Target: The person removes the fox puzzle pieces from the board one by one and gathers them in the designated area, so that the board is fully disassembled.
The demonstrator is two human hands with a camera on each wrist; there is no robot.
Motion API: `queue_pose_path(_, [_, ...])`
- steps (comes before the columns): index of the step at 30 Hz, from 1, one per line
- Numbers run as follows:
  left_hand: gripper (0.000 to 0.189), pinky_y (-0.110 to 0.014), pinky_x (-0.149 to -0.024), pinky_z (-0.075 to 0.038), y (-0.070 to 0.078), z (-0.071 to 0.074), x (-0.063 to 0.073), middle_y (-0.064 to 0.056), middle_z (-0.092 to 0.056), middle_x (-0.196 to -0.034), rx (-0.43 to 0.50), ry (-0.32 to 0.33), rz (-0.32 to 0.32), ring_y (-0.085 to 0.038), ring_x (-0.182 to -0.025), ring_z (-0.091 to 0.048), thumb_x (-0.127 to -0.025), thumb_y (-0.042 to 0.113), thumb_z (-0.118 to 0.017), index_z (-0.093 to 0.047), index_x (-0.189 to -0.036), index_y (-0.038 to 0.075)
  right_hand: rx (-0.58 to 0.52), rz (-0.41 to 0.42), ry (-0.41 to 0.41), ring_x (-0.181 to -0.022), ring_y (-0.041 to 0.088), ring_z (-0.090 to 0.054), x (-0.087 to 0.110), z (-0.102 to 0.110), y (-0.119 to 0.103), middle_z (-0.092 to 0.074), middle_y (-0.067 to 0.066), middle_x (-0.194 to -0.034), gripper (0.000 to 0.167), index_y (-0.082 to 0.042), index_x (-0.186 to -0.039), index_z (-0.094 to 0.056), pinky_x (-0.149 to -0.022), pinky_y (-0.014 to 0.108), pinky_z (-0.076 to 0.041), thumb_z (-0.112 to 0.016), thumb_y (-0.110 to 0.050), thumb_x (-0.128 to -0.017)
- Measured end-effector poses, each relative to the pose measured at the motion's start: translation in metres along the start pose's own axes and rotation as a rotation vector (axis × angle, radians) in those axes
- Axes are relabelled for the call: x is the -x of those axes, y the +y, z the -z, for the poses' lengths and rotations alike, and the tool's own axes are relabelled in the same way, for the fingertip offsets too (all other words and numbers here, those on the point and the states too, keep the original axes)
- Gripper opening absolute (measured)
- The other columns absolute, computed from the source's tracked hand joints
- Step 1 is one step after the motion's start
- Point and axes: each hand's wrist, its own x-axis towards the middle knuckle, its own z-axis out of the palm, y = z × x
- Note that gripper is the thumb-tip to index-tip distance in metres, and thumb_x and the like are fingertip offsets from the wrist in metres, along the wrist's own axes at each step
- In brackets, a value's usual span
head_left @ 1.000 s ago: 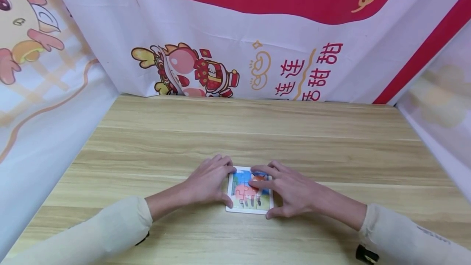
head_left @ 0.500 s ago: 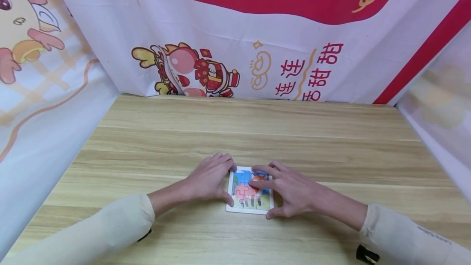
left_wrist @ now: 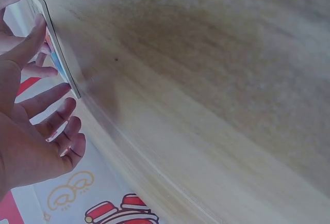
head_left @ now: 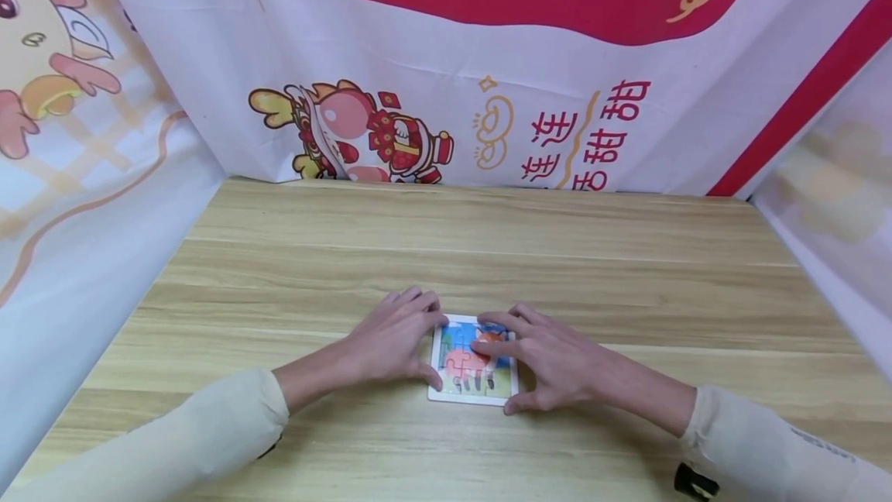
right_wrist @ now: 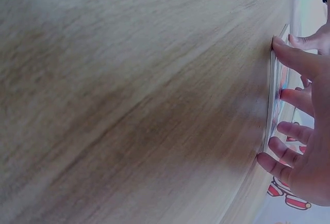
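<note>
A small square jigsaw puzzle (head_left: 460, 361) in a white frame lies flat on the wooden table; its picture shows an orange-headed animal with a pink body against blue and green. My left hand (head_left: 392, 341) holds the frame's left side, thumb at the near corner and index finger at the far one. On the other side, my right hand (head_left: 557, 362) has its thumb at the near right corner and a finger over the far edge. Another right fingertip rests on the picture, covering part of it. The left wrist view shows the puzzle's thin edge (left_wrist: 61, 59) between thumb and index finger.
The wooden table (head_left: 488, 246) extends around the puzzle. A white and red printed cloth (head_left: 418, 45) hangs along its far edge, and more printed cloth (head_left: 84, 200) closes the left side. A black strap piece (head_left: 695, 482) shows under the right sleeve.
Left hand and forearm shift very slightly, its fingers staying at the frame's left side. The puzzle and the right hand keep their places.
</note>
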Motion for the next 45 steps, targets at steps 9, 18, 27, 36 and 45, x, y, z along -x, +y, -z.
queue_pose_path(9, [0.082, -0.033, -0.086, -0.041, 0.000, 0.000, -0.003, -0.001, -0.061, -0.120, 0.033, -0.005, 0.008, -0.018, -0.104, -0.047, -0.066, 0.060, -0.091, -0.071, -0.125, 0.007, 0.003, 0.001, 0.002, -0.129, 0.027, -0.043, 0.000, 0.000, -0.001, -0.040, 0.009, -0.162, 0.081, -0.028, -0.151, -0.055, -0.103, 0.050, -0.047, -0.081, -0.060, -0.081])
queue_pose_path(18, [0.080, -0.036, -0.089, -0.043, -0.002, 0.002, -0.001, -0.001, -0.061, -0.119, 0.099, -0.010, -0.003, -0.018, -0.104, -0.047, -0.067, 0.054, -0.093, -0.071, -0.128, 0.007, -0.002, -0.006, -0.001, -0.130, 0.027, -0.044, 0.000, 0.000, -0.001, -0.039, 0.010, -0.162, 0.082, -0.028, -0.152, -0.054, -0.103, 0.051, -0.048, -0.081, -0.060, -0.081])
queue_pose_path(27, [0.075, -0.036, -0.090, -0.043, -0.004, -0.001, -0.002, -0.001, -0.062, -0.116, 0.132, 0.000, -0.011, -0.016, -0.101, -0.047, -0.071, 0.050, -0.092, -0.069, -0.126, 0.006, 0.006, 0.002, 0.004, -0.129, 0.028, -0.044, 0.000, 0.001, 0.000, -0.039, 0.011, -0.162, 0.083, -0.028, -0.152, -0.054, -0.103, 0.051, -0.047, -0.082, -0.060, -0.081])
queue_pose_path(36, [0.069, -0.041, -0.098, -0.046, -0.005, -0.005, -0.008, -0.004, -0.063, -0.119, 0.181, -0.001, 0.018, -0.020, -0.107, -0.051, -0.074, 0.045, -0.093, -0.066, -0.122, 0.005, 0.009, 0.008, 0.007, -0.131, 0.029, -0.043, 0.001, 0.002, 0.000, -0.039, 0.011, -0.162, 0.083, -0.027, -0.152, -0.054, -0.105, 0.051, -0.047, -0.082, -0.060, -0.080])
queue_pose_path(45, [0.056, -0.042, -0.095, -0.045, -0.005, -0.009, -0.011, -0.004, -0.062, -0.114, 0.238, 0.026, 0.048, -0.022, -0.105, -0.051, -0.081, 0.040, -0.089, -0.064, -0.118, 0.006, 0.016, 0.014, 0.007, -0.131, 0.028, -0.043, 0.001, 0.001, 0.001, -0.039, 0.011, -0.161, 0.084, -0.027, -0.152, -0.054, -0.104, 0.050, -0.047, -0.081, -0.060, -0.081])
